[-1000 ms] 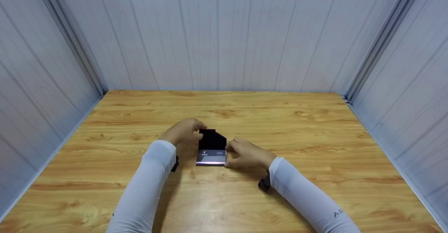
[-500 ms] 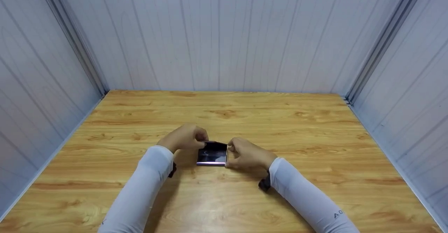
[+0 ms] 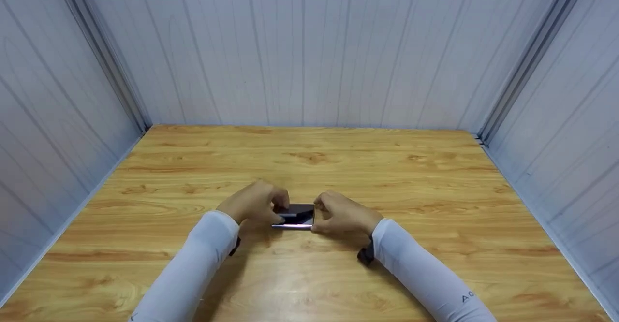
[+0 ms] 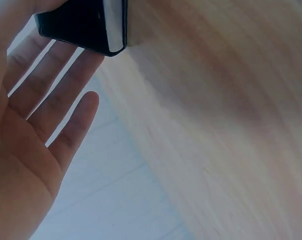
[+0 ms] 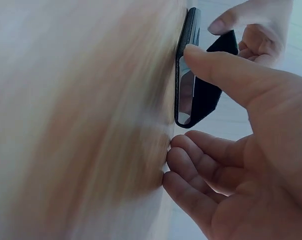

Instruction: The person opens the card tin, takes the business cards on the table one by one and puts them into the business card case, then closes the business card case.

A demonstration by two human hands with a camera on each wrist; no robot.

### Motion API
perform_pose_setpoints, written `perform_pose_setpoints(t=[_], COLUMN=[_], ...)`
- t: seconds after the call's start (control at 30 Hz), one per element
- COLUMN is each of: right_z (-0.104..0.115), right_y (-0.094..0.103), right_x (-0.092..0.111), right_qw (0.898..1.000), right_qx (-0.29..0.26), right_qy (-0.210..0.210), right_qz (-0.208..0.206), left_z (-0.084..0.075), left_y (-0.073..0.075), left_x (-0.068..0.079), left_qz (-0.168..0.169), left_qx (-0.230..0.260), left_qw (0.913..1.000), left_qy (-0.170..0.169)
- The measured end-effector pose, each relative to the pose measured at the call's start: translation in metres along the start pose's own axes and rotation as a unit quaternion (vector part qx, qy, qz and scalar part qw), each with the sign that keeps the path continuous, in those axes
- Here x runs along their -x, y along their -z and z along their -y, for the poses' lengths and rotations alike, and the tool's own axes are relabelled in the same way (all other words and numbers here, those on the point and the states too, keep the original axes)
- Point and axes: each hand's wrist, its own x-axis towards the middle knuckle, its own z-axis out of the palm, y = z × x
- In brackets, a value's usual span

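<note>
A small card case [image 3: 304, 221] with a shiny silver front edge lies on the wooden table in the head view. Its black flap [image 5: 207, 97] is partly folded over and stands at an angle to the body in the right wrist view. My left hand [image 3: 256, 202] pinches the flap near its free edge, its other fingers stretched out behind the case in the left wrist view. At the case's right end, my right hand [image 3: 346, 213] holds the body between thumb and forefinger. The remaining right fingers rest their tips on the tabletop. Part of the case's left side is hidden by the left hand.
The wood-grain table [image 3: 309, 157] is bounded by a pale panelled wall [image 3: 300, 51] behind and by side walls left and right. A black wrist device [image 3: 366, 254] sits under the right forearm, close over the table.
My left hand has come toward the near side with the flap, which stood spread out behind the case and now folds over it. The right hand has stayed at the case's right end.
</note>
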Motion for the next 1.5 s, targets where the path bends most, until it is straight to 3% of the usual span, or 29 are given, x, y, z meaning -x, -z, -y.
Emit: perform_pose_setpoints(t=[0.43,0.57,0.87,0.97,1.07,1.33,1.5], right_z=[-0.001,-0.001,0.0,0.002,0.004,0.012,0.013], right_y=[0.0,0.0,0.0,0.002,0.002,0.001,0.002], right_x=[0.0,0.001,0.001,0.001,0.0,-0.005,-0.005], right_qw=[1.0,1.0,1.0,1.0,1.0,0.999,0.999], right_qx=[0.005,0.008,-0.001,-0.003,-0.003,0.018,0.031], right_qy=[-0.008,-0.003,0.009,0.006,0.009,0.037,0.041], right_qz=[0.004,0.001,0.003,0.007,0.011,0.013,0.012], left_z=[-0.001,-0.001,0.001,0.001,0.002,0.012,0.015], left_y=[-0.013,-0.015,-0.016,-0.015,-0.013,-0.01,-0.011], left_x=[0.005,0.005,0.009,0.011,0.014,0.023,0.024], left_qz=[-0.03,-0.035,-0.034,-0.025,-0.004,0.017,0.024], left_qx=[-0.063,-0.067,-0.04,-0.018,0.013,0.019,0.038], left_qw=[0.9962,0.9951,0.9971,0.9984,0.9998,0.9984,0.9969], left_qy=[-0.051,-0.064,-0.056,-0.048,-0.013,0.05,0.064])
